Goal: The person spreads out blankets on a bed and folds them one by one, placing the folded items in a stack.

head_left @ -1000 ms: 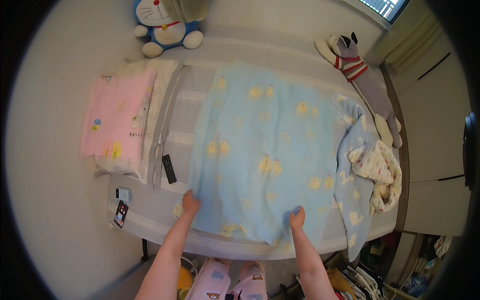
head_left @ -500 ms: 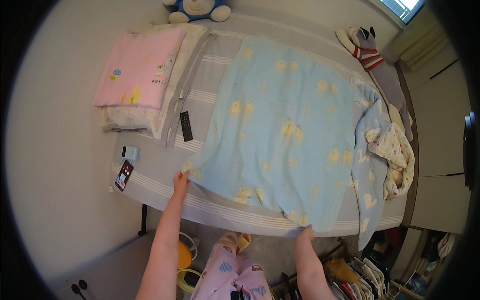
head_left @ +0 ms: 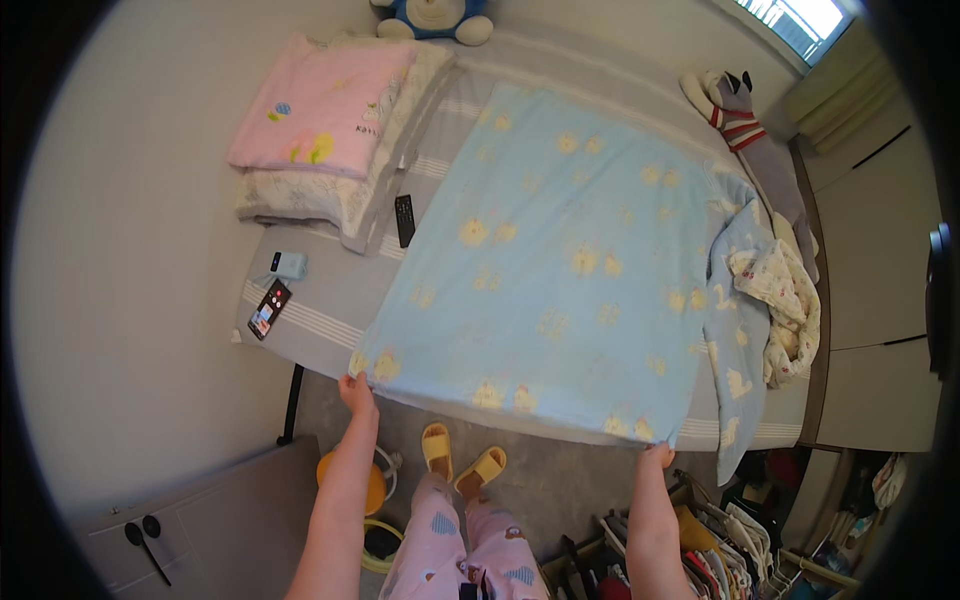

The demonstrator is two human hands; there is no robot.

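- Bed (head_left: 350,265): grey, striped sheet; carries everything here. Blanket lies across its middle.
- Blanket (head_left: 550,270): light blue, thin, soft-looking, roughly rectangular, pale-yellow chick print. Done: opened out, far part lying on the bed, mostly smooth, only faint ripples. Left: near edge not let go, stretched between two corners, level with the bed's near edge; left corner seems just past it. Lies slightly askew to the stripes.
- Quilt (head_left: 735,320): blue-grey, white animal shapes, bunched along the blanket's right side; not spread. Whether it's tucked under the blanket, can't tell.
- Pillow (head_left: 300,195): left of blanket, apart, pink cloth (head_left: 320,110) on top.
- Left hand (head_left: 357,392): near-left corner, fingers pinched on blanket.
- Right hand (head_left: 656,456): near-right corner, fingers closed on blanket, tips partly hidden.
- Remote (head_left: 405,222): just beside blanket's left edge, uncovered.
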